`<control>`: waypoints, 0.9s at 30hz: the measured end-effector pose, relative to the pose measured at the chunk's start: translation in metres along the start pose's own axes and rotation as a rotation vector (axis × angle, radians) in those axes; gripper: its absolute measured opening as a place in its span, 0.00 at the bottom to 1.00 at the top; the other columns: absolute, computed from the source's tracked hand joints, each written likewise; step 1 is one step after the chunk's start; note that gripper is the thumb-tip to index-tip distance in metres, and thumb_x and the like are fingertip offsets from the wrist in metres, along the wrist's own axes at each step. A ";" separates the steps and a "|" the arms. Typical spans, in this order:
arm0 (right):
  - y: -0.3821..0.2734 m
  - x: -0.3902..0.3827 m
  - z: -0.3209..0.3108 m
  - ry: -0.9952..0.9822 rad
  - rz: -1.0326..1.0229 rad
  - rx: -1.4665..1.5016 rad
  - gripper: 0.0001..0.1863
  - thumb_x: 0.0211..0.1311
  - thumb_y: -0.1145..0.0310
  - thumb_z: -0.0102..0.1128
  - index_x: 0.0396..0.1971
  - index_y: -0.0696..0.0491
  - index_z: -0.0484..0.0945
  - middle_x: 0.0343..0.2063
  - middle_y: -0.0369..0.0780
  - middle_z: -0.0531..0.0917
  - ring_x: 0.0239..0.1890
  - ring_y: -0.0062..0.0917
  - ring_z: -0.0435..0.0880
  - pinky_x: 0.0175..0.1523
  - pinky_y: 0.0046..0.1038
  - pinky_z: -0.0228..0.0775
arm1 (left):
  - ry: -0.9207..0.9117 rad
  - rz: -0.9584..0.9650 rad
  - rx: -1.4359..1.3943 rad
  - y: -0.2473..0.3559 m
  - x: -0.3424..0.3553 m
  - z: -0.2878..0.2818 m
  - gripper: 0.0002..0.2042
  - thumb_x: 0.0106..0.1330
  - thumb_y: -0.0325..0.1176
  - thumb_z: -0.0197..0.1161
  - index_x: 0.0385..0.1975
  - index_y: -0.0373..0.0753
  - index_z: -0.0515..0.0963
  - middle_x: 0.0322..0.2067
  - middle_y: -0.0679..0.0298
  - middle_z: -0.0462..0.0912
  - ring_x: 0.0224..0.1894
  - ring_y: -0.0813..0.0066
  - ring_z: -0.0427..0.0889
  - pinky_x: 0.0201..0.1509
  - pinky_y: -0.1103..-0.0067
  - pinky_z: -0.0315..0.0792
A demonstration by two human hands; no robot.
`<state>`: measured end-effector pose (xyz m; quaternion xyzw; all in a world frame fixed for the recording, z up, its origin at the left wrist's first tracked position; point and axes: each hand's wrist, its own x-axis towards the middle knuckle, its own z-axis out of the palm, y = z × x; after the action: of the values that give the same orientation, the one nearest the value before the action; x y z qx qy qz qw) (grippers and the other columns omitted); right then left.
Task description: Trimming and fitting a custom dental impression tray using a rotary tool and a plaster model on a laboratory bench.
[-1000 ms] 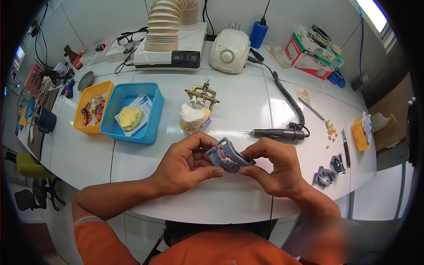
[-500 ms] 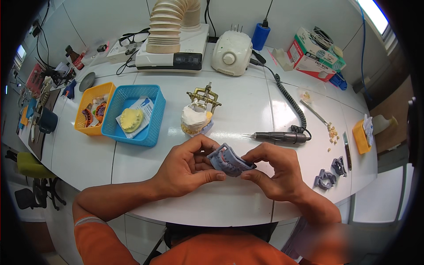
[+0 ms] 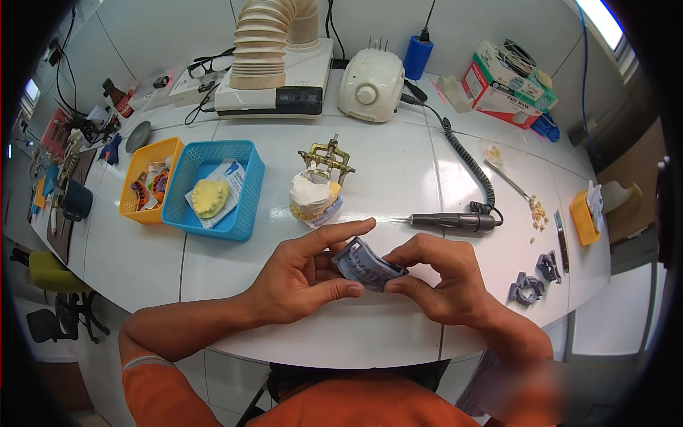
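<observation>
A grey-blue dental mould (image 3: 366,265), curved and marked with tooth shapes, is held between my two hands above the near part of the table. My left hand (image 3: 295,267) supports its left end, thumb at the near side and lower fingers behind; the index finger is stretched out off it. Thumb and fingers of my right hand (image 3: 445,277) pinch the right end. Just beyond stands a brass articulator (image 3: 329,160) carrying a white plaster cast (image 3: 310,191). Two similar grey mould pieces (image 3: 527,290) lie to the right of my right hand.
A blue basket (image 3: 245,206) holding a yellow dental cast and a yellow basket (image 3: 131,206) stand left. Beyond my right hand lies a handpiece (image 3: 455,222) with a coiled cord. Small tooth-coloured pieces (image 3: 538,213), a knife (image 3: 561,242) and a small orange bin (image 3: 583,219) are at right.
My left index finger has lifted off the mould's upper edge and straightened to the right. The mould has tilted slightly in my hands; my right hand keeps its pinch.
</observation>
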<state>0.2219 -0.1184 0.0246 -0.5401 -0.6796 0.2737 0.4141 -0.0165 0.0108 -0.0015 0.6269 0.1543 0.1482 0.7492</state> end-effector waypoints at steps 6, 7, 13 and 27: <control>0.004 0.000 0.001 -0.001 0.000 0.022 0.18 0.59 0.74 0.81 0.49 0.59 0.87 0.39 0.46 0.91 0.40 0.35 0.93 0.46 0.31 0.85 | -0.031 0.085 0.043 -0.005 -0.001 -0.002 0.35 0.67 0.16 0.73 0.72 0.40 0.67 0.60 0.53 0.75 0.61 0.70 0.83 0.68 0.72 0.84; 0.003 -0.001 0.002 0.004 0.006 0.020 0.18 0.59 0.74 0.81 0.49 0.59 0.87 0.39 0.46 0.91 0.40 0.35 0.93 0.46 0.31 0.85 | -0.010 0.103 0.001 -0.007 -0.001 -0.002 0.34 0.68 0.18 0.73 0.72 0.40 0.66 0.59 0.55 0.76 0.62 0.68 0.83 0.69 0.72 0.84; 0.002 0.000 -0.002 0.077 -0.154 -0.136 0.33 0.50 0.67 0.89 0.56 0.59 0.85 0.45 0.44 0.91 0.42 0.32 0.93 0.48 0.30 0.88 | 0.004 0.070 -0.146 -0.006 0.001 -0.006 0.31 0.69 0.20 0.74 0.66 0.42 0.62 0.58 0.53 0.76 0.64 0.62 0.84 0.67 0.68 0.86; 0.004 -0.002 0.003 0.104 -0.246 -0.187 0.34 0.51 0.73 0.87 0.59 0.60 0.83 0.46 0.45 0.90 0.42 0.31 0.92 0.46 0.29 0.88 | -0.020 0.057 -0.069 -0.008 -0.003 -0.006 0.30 0.70 0.20 0.73 0.63 0.41 0.59 0.57 0.49 0.78 0.60 0.62 0.87 0.62 0.72 0.88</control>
<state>0.2212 -0.1195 0.0194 -0.5025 -0.7408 0.1279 0.4271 -0.0219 0.0140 -0.0102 0.6064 0.1236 0.1684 0.7672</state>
